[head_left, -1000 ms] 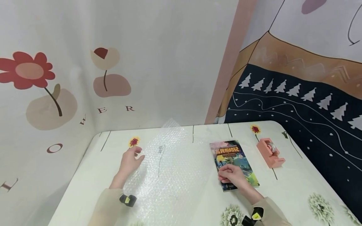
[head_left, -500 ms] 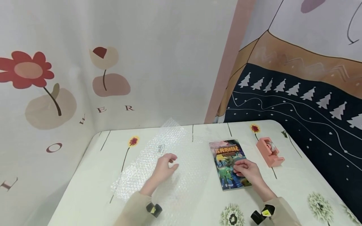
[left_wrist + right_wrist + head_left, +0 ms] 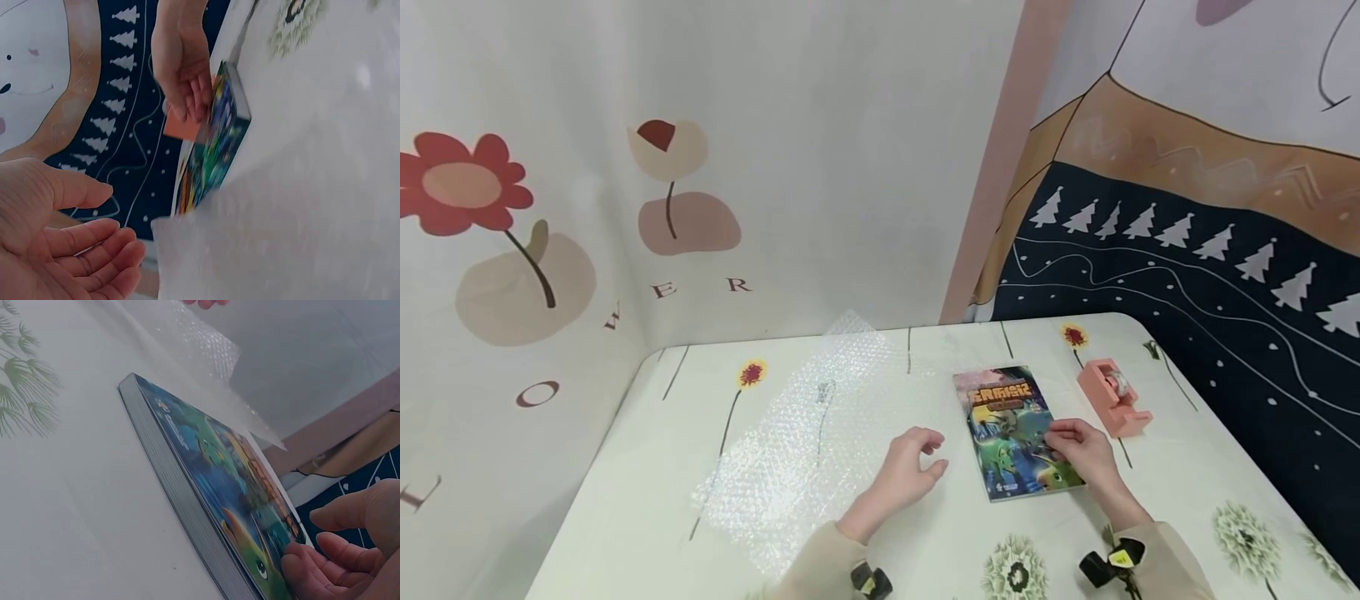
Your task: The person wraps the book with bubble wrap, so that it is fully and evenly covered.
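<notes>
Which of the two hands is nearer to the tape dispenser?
The right hand: it is at the right edge of the book, toward the tape dispenser, while the left hand is left of the book.

Multicoloured book (image 3: 1011, 442), pink tape dispenser (image 3: 1107, 404)

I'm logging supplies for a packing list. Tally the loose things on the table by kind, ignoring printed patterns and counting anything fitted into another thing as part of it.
Book: 1
Bubble wrap sheet: 1
Tape dispenser: 1
Total: 3
</notes>
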The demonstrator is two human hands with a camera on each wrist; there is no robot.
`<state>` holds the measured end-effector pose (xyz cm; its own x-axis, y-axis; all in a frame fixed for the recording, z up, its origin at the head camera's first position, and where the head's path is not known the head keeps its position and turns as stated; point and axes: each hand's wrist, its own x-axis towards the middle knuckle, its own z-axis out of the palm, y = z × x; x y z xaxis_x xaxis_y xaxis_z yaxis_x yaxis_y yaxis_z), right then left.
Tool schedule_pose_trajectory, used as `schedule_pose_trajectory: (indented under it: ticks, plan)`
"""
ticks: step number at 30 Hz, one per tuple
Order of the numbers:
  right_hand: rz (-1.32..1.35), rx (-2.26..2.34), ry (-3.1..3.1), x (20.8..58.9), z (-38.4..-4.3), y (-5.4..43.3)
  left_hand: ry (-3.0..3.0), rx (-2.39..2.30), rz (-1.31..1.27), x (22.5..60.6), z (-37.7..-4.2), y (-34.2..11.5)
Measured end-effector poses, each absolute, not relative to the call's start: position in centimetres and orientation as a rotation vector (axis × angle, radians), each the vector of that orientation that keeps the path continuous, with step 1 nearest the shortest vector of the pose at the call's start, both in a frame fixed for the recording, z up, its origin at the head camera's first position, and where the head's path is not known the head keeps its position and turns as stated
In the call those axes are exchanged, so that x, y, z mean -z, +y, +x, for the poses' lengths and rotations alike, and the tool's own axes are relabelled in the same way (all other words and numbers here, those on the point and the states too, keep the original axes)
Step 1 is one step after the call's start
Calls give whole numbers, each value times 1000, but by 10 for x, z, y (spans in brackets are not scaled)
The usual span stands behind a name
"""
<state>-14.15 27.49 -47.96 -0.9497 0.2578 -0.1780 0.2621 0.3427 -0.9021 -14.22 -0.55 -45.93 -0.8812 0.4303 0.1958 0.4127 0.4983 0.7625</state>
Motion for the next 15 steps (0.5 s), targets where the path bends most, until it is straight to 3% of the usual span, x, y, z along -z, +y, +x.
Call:
schedule_pose_trajectory:
  ticks: [7,15]
  plan:
    - [556,1723,2615,482,-142,282,2654,-1421,741,467,-128,26]
    - [598,1700,2648,483,-142,284,2553,-1576,537,481,-125,52]
